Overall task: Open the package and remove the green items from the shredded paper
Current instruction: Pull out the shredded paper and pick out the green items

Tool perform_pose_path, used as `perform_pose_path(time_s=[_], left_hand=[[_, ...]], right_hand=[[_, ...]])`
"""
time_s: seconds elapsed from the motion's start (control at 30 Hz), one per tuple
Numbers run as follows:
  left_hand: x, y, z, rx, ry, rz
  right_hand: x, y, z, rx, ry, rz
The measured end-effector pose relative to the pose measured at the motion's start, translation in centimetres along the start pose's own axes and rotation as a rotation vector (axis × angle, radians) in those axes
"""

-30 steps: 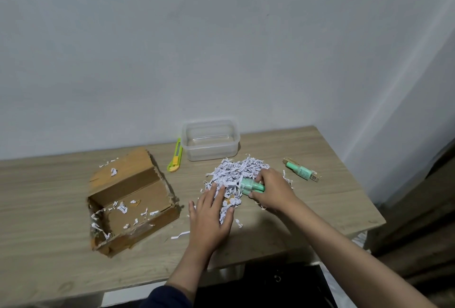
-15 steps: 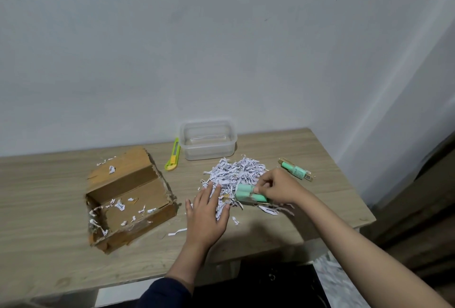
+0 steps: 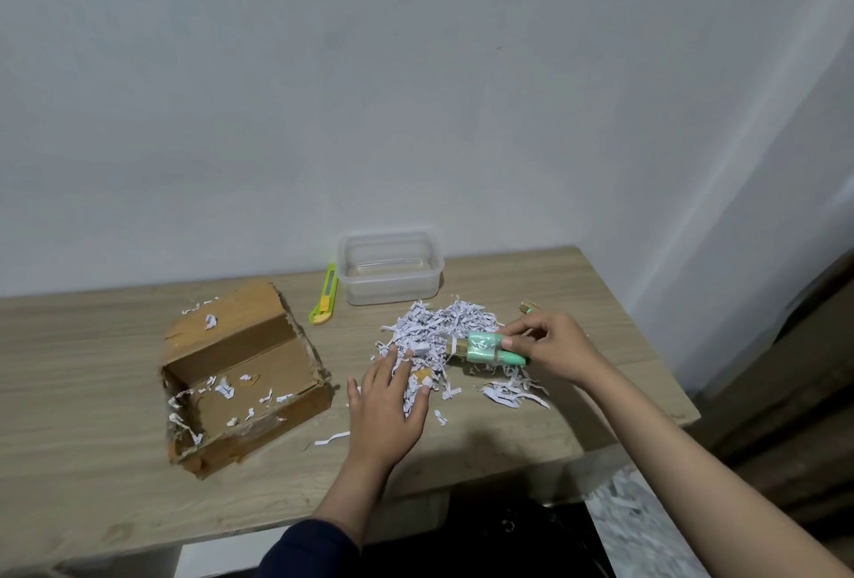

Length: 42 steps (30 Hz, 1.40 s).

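Wooden table [image 3: 531,429] across the whole lower view, pushed against a pale wall. Open cardboard box [image 3: 240,374] on the left part of the table, flaps torn ragged, a few white paper scraps scattered inside and on its far flap. Clear plastic container [image 3: 390,268] at the back edge, upright, nothing visible inside. Just left of it, a yellow-green utility knife [image 3: 325,295], lying flat, near the box's far corner but apart from it.

Pile of shredded paper [image 3: 439,337] in front of the container, spilled straight onto the tabletop, loose strips trailing off toward the near-right and one stray strip near the box.

Left hand [image 3: 386,411] flat on the near edge of the pile, palm down, fingers spread and pressing into the shreds, gripping nothing. Dark sleeve at the wrist's lower end.

Right hand [image 3: 552,349] at the pile's right side, thumb and fingers pinched closed around a green item [image 3: 483,348] — mint-coloured, wrapped in clear film, gold-toned at its left end, held roughly level just above the paper. Looks like two slim green pieces bundled together, though hard to tell for certain.

Second green item [image 3: 528,307] peeking out beyond the right hand's knuckles, on the table, mostly hidden.
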State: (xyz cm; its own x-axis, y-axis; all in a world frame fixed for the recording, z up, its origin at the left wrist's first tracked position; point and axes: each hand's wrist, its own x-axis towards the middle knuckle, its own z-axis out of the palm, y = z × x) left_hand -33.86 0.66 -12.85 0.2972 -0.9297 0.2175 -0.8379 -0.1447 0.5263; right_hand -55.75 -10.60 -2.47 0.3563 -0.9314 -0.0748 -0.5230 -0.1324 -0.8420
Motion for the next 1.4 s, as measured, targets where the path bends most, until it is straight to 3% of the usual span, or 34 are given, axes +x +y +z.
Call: perform_pose_path(time_s=[0.17, 0.37, 0.6, 0.83, 0.97, 1.1, 1.17, 1.27, 1.4], left_hand=[[0.0, 0.1, -0.1, -0.004, -0.021, 0.001], [0.0, 0.0, -0.1, 0.001, -0.041, -0.009], [0.1, -0.1, 0.1, 0.010, -0.035, -0.006], [0.2, 0.0, 0.1, 0.012, -0.038, -0.008], [-0.1, 0.3, -0.4, -0.024, -0.024, 0.002], [-0.4, 0.9, -1.0, -0.073, 0.018, 0.002], [0.2, 1.5, -1.0, -0.042, -0.001, 0.009], [2.2, 2.9, -0.6, 0.023, -0.106, 0.044], [4.0, 3.6, -0.3, 0.141, -0.282, 0.009]], right_hand=[[0.3, 0.3, -2.5, -0.094, 0.150, -0.034], [3.2, 1.9, -5.8, 0.003, 0.431, 0.055], [5.9, 3.8, -7.4, -0.137, 0.512, 0.105], [7.0, 7.8, -5.3, -0.017, 0.647, 0.315], [6.1, 8.2, -4.3, -0.008, 0.570, 0.299], [4.2, 6.1, -1.3, -0.222, 0.559, -0.034], [3.3, 4.3, 1.2, -0.221, 0.381, -0.157], [3.2, 3.5, 4.7, -0.311, 0.082, -0.188], [2.5, 3.7, 6.8, -0.334, -0.059, -0.195]])
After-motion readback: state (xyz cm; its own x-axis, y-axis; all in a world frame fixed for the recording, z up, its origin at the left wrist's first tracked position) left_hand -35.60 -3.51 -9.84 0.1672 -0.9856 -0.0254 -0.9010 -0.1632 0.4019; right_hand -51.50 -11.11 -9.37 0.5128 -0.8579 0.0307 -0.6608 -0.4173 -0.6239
